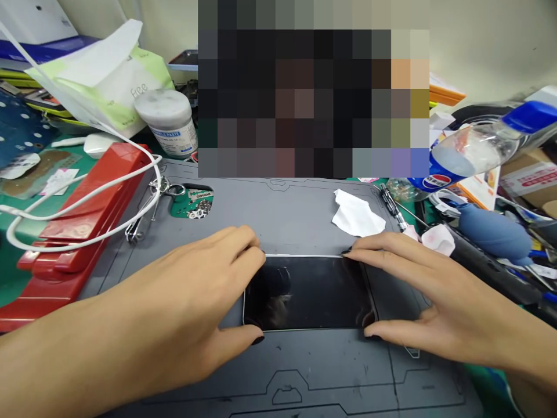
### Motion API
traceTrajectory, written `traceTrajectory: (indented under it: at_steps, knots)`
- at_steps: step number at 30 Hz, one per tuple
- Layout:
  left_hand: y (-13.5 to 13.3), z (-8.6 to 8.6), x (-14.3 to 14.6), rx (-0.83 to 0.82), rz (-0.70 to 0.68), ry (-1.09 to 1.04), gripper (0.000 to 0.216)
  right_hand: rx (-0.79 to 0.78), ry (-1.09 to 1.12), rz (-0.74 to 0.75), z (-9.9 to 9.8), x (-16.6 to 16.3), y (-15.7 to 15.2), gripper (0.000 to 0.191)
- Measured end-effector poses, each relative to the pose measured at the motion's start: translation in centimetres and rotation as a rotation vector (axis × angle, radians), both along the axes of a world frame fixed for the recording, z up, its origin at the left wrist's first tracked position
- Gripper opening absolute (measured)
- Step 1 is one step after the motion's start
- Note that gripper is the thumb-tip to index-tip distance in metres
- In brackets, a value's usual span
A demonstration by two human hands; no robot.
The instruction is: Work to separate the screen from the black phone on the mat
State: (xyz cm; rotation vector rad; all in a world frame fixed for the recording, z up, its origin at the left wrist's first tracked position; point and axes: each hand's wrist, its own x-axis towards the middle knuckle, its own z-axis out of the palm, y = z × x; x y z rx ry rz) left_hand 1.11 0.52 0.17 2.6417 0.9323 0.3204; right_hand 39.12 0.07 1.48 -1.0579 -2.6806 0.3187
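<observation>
A black smartphone lies flat, screen up, on a grey work mat. My left hand grips its left end, fingers on the far corner and thumb on the near corner. My right hand grips the right end the same way, forefinger at the far corner, thumb at the near one. Both hands pinch the phone's edges.
A crumpled white tissue lies on the mat behind the phone. A red stand, a white cable and tweezers sit at left. A white jar, plastic bottle, blue air blower and screwdriver crowd the back and right.
</observation>
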Motion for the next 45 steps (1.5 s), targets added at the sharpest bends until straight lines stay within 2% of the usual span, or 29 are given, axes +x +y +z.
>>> traceTrajectory:
  at_steps: [8,21,28,36,41,45]
  knots:
    - [0.0,-0.3,0.4,0.003,0.006,0.007,0.043,-0.072,0.017,-0.057,0.2,0.2,-0.2,0.060]
    - [-0.1,-0.3,0.3,-0.007,0.011,-0.002,0.045,-0.010,0.008,-0.009,0.0,0.2,-0.3,0.058]
    - [0.0,-0.4,0.4,-0.035,0.029,0.000,0.045,-0.025,0.006,-0.045,-0.2,0.2,-0.5,0.057]
    - [-0.2,-0.1,0.9,-0.062,0.049,0.008,0.040,-0.017,-0.043,-0.013,0.7,-0.3,0.0,0.053]
    - [-0.2,-0.1,0.9,-0.059,0.039,-0.004,0.041,0.038,-0.036,-0.005,0.8,-0.3,0.0,0.050]
    - [-0.3,-0.2,0.8,-0.049,0.038,-0.018,0.041,0.016,-0.058,0.007,0.9,-0.2,0.0,0.051]
